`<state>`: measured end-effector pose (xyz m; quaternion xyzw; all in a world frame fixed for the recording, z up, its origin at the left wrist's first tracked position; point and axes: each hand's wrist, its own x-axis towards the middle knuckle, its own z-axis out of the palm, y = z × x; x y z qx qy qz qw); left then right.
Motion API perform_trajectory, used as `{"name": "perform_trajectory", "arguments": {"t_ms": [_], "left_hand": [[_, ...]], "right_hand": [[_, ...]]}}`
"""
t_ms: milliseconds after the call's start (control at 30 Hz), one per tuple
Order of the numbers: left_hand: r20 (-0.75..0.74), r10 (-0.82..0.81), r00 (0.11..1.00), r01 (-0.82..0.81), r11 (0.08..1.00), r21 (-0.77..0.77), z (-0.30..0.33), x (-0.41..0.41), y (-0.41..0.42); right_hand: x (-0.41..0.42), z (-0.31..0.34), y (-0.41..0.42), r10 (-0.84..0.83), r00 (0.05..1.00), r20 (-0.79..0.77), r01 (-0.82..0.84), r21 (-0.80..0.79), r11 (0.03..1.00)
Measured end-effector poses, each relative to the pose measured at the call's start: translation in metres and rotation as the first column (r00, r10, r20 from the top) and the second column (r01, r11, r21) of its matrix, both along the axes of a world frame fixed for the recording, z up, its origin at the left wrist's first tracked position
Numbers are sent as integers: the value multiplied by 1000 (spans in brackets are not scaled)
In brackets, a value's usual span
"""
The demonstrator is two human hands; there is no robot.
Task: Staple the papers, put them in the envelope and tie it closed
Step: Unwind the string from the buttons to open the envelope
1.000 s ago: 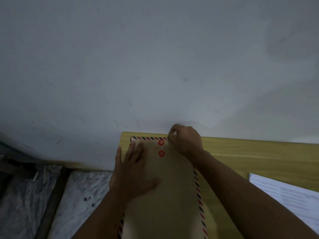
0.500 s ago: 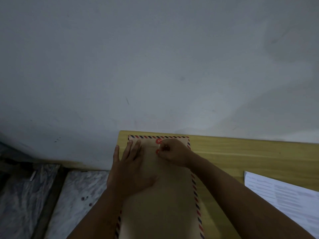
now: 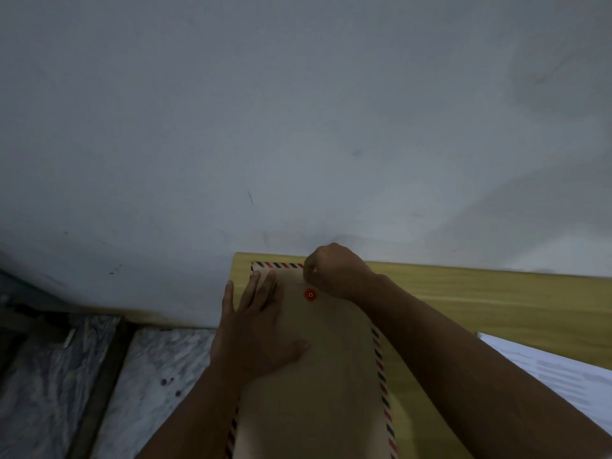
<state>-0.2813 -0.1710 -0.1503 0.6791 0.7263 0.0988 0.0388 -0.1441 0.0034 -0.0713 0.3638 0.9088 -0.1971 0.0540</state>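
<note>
Head view showed our right hand [image 3: 334, 273], fingers pinched as if on string, swung from the lower red paper button [image 3: 310, 295] up to the flap edge, mid-wrap; left hand [image 3: 255, 332] fingers spread, pressing the brown striped-border envelope [image 3: 308, 402].

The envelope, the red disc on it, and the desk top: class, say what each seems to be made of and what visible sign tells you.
Envelope: matte brown kraft-type paper, flat and dull, with a printed red-and-blue striped border.
Red disc: probably card or fibre with a small pale centre, likely a rivet; too small to be sure.
Desk top: pale yellow wood or wood-look laminate, showing grain lines and a slight sheen.
</note>
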Motion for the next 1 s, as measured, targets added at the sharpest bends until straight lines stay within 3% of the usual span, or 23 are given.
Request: {"name": "perform_trajectory", "arguments": {"t_ms": [67, 167, 300, 467, 600, 767, 900, 1000], "left_hand": [[-4, 1, 1000, -1, 1000, -11, 0, 0, 1], [-6, 6, 1000, -6, 1000, -17, 0, 0, 1], [-6, -2, 1000, 2, 1000, -3, -1, 0, 1], [-15, 7, 1000, -8, 1000, -13, 1, 2, 1], [-11, 10, 1000, -10, 1000, -21, 2, 2, 0], [6, -2, 1000, 2, 1000, 3, 2, 1, -1], [-4, 5, 1000, -4, 1000, 9, 1, 2, 0], [-26, 1, 1000, 0, 1000, 17, 2, 3, 0]], "right_hand": [[-11, 0, -2, 53, 999, -3, -53, -21, 998], [-20, -5, -2, 26, 1000, -7, -25, 111, 994], [-5, -11, 6, -132, 991, 30, 120, 257, 959], [31, -8, 16, -311, 950, 26, 296, 247, 923], [36, -4, 14, -404, 911, -82, 412, 166, 896], [32, -9, 5, -426, 891, -156, 437, 42, 898], [28, -10, -9, -394, 830, -395, 304, -272, 913], [22, -4, -26, -318, 838, -444, 115, -427, 897]]}}
